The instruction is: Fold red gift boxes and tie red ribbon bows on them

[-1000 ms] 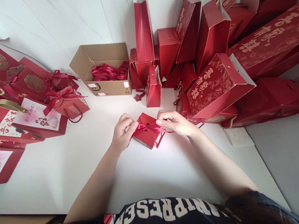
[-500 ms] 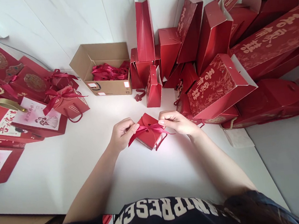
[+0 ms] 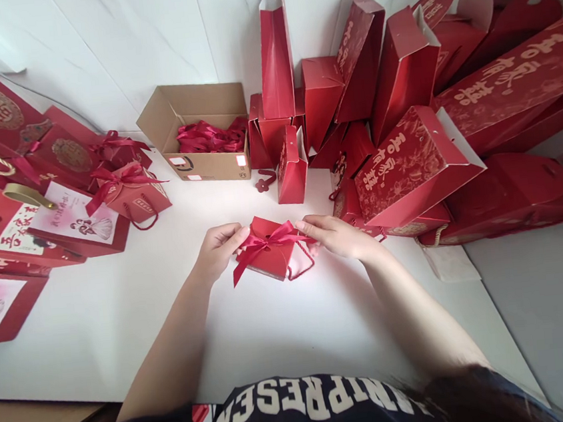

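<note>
Your left hand (image 3: 218,248) is pinching the left loop of a red bow (image 3: 268,240) between thumb and bent fingers, while your right hand (image 3: 332,236) is gripping at its right end, the thumb pressing from above; whether either hand is also taking in the edge beneath, you cannot tell from here. The bow is sitting on top of a small red box (image 3: 274,262), which is resting on the white table (image 3: 269,333) right in front of you, between your two hands. One ribbon tail is hanging off the box on the left, and a thin red cord (image 3: 311,260) is looping out from its right side. Just beyond, a small red bag (image 3: 292,169) is standing upright, with a dark red flower piece (image 3: 262,185) lying beside it. Behind the flower piece, an open cardboard carton (image 3: 216,167) is holding a heap of loose red ribbons (image 3: 211,138). To your left, a little box with its own bow (image 3: 142,202) is standing near a picture box (image 3: 92,217). To your right, a large patterned bag (image 3: 400,165) is leaning among other red bags, and the pale wall (image 3: 162,35) is rising behind everything.
</note>
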